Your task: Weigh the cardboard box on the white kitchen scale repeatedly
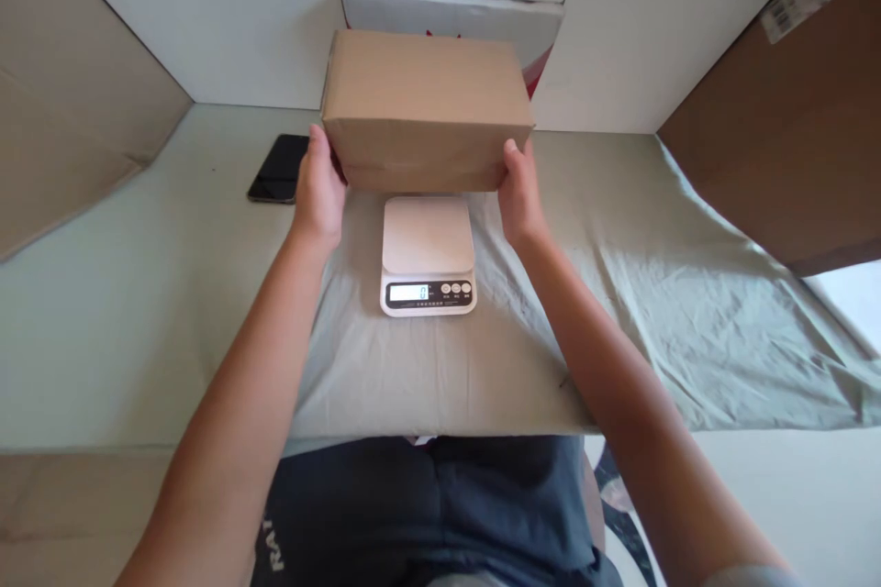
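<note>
A closed brown cardboard box point(427, 142) is held between my two hands, just beyond a white digital kitchen scale point(428, 238). My left hand point(320, 188) grips the box's lower left end, thumb on the near face. At the opposite end, my right hand point(519, 193) has its thumb against the near lower corner; its other fingers are mostly hidden behind the box. The scale's lit display point(408, 293) reads 0, and nothing lies on its plate. Whether the box touches the cloth behind the scale cannot be seen.
A dark smartphone point(279, 168) lies left of my left hand. Pale green cloth point(172, 312) covers the table. White panels point(262, 9) stand along the back, with large brown cardboard pieces at the left point(75, 83) and right point(777, 128).
</note>
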`<action>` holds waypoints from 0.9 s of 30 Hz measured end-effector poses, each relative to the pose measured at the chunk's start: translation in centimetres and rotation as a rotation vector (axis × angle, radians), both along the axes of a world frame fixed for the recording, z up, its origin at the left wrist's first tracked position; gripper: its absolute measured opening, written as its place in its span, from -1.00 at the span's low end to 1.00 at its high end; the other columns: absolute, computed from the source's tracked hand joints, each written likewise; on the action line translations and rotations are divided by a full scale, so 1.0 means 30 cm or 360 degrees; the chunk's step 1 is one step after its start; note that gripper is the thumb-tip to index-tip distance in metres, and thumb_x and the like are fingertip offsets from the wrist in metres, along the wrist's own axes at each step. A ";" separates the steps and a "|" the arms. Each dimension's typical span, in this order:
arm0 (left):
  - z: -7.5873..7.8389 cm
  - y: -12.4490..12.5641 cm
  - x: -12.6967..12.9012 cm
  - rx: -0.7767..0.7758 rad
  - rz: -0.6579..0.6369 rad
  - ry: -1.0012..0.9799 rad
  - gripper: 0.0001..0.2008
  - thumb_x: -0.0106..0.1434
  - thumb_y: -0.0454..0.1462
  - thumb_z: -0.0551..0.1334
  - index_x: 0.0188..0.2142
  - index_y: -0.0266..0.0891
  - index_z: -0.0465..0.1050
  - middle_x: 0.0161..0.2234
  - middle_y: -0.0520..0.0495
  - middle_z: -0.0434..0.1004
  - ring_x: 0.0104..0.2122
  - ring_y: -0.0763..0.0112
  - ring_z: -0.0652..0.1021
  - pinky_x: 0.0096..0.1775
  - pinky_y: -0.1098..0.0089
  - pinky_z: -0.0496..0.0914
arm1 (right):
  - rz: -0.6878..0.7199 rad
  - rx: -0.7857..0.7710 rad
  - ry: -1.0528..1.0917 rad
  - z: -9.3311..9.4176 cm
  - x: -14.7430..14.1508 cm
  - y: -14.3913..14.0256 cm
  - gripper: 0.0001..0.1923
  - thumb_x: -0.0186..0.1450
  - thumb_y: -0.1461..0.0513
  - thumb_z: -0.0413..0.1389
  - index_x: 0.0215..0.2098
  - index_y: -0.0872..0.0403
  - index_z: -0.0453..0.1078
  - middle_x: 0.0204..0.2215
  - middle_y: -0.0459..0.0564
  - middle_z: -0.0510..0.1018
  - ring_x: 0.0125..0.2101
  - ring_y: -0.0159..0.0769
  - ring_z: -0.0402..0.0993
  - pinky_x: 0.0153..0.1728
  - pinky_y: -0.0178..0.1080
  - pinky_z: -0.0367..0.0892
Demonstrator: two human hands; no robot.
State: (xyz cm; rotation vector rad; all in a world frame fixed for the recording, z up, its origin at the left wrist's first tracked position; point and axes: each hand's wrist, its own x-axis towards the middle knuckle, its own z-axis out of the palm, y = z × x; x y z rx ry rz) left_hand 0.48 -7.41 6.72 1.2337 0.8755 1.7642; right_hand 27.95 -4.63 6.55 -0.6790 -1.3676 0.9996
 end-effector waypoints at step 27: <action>-0.124 -0.374 0.097 0.0186 0.0235 -0.0075 -0.30 0.57 0.33 0.19 -0.06 -0.22 0.78 -0.06 -0.26 0.84 0.14 -0.01 0.77 0.36 0.12 0.54 | -0.0081 -0.0253 -0.0058 -0.049 0.055 -0.401 -0.19 0.37 -0.20 0.30 0.51 -0.29 0.30 0.41 0.00 0.58 0.58 0.13 0.31 0.55 0.22 0.43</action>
